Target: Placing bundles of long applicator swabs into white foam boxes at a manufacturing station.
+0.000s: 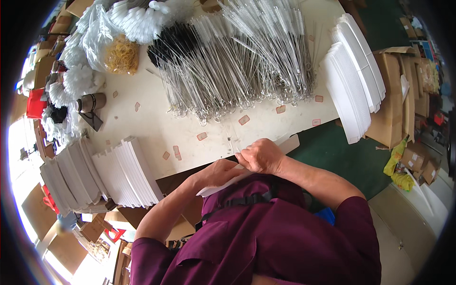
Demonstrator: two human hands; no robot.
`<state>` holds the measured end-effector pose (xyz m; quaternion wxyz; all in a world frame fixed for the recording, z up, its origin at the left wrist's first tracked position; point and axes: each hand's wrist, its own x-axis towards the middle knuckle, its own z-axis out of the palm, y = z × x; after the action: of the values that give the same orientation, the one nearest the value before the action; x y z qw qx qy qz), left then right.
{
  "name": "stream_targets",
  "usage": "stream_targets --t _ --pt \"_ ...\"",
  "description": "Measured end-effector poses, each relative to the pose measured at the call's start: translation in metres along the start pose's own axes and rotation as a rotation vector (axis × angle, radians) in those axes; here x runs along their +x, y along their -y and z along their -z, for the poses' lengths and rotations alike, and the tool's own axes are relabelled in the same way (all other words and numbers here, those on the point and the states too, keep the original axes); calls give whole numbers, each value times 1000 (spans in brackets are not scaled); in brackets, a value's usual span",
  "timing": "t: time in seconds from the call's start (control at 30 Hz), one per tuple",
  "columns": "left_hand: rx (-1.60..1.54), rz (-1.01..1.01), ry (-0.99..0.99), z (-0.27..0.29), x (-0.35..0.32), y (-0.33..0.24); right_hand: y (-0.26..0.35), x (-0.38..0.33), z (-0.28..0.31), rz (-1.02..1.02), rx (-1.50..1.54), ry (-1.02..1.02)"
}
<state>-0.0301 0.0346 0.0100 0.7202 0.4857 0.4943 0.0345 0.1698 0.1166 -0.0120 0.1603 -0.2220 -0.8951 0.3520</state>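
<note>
Close to my body, at the near edge of the table, lies a long narrow white carton [289, 144], slanting from lower left to upper right. My left hand [221, 173] is closed over its left part, with the fingertips beside my other hand. My right hand [261, 156] makes a fist over the middle of the carton, thumb pressed in. What sits inside that fist is hidden. Just beyond the thumb, thin clear and wire-like pieces [231, 142] show against the table, too fine to name. Farther off lies a big heap of wire-handled tube brushes [237, 66] with looped ends toward me.
Stacks of flat white cartons stand at left [126, 171] and right [349, 95]. A bag of yellow rubber bands [122, 54], white-bristled bundles [137, 21] and a metal cup [91, 102] occupy the far left. Brown cardboard boxes [392, 97] stand beyond the table's right edge, above a green floor [323, 147].
</note>
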Motion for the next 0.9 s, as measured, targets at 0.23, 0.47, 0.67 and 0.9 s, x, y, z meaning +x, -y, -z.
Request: stream_targets --t 0.23,0.47,0.67,0.9 --pt "53 -31 -129 -2 -8 0 -2 -2 -6 -16 -56 23" --pt "136 8 -94 4 -13 11 -25 -8 9 33 -153 -36" --pt "175 50 -106 10 -29 8 -47 -19 26 9 -209 -49" --pt "158 -45 -234 11 -54 42 -61 -29 37 30 -251 -77"
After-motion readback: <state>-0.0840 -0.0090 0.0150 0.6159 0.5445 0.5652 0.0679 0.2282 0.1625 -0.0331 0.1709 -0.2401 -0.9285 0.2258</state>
